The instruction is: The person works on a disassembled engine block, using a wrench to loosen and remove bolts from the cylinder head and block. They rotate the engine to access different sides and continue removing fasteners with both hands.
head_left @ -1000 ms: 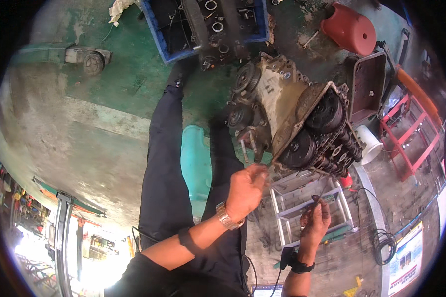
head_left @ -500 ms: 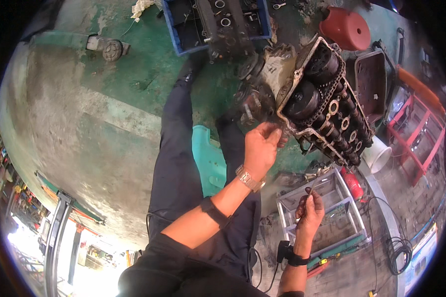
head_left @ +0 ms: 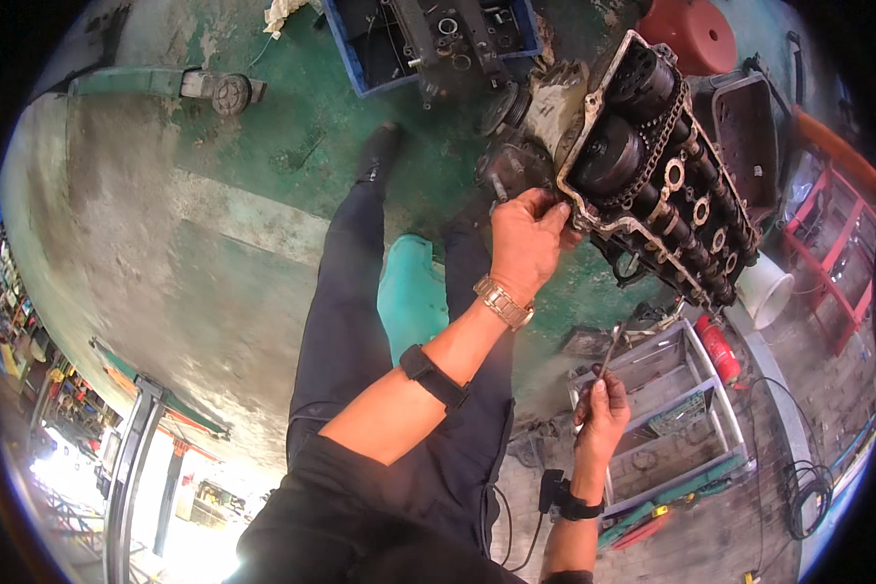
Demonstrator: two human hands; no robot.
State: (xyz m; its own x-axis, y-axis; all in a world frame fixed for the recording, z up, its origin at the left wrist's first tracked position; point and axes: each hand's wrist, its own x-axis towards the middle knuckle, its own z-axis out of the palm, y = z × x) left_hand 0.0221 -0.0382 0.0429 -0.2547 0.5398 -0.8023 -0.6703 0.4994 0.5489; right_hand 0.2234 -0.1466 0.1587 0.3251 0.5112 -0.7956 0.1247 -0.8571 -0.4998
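Observation:
An engine (head_left: 667, 175) with its cover off stands to the right, its camshafts, timing chain and two round dark sprockets exposed. My left hand (head_left: 530, 243) is at its near left corner, just under the light metal rim. The thumb and fingers are pinched together there, and whatever lies between them is hidden. Lower right, my right hand (head_left: 603, 414) is closed round a slim metal hand tool (head_left: 612, 348) that points up and away. The tool's exact kind does not show clearly.
A blue crate (head_left: 358, 88) with metal parts is at the far side. Near the engine are a red stool (head_left: 689, 39), a dark oil pan (head_left: 745, 136), a white bucket (head_left: 767, 292) and a red fire extinguisher (head_left: 716, 348). A grey metal frame (head_left: 740, 428) stands by my right hand.
My left hand has moved up to the engine's rim, its fingers now pinched against it. The tool in my right hand shows more of its shaft. The whole view has shifted a little.

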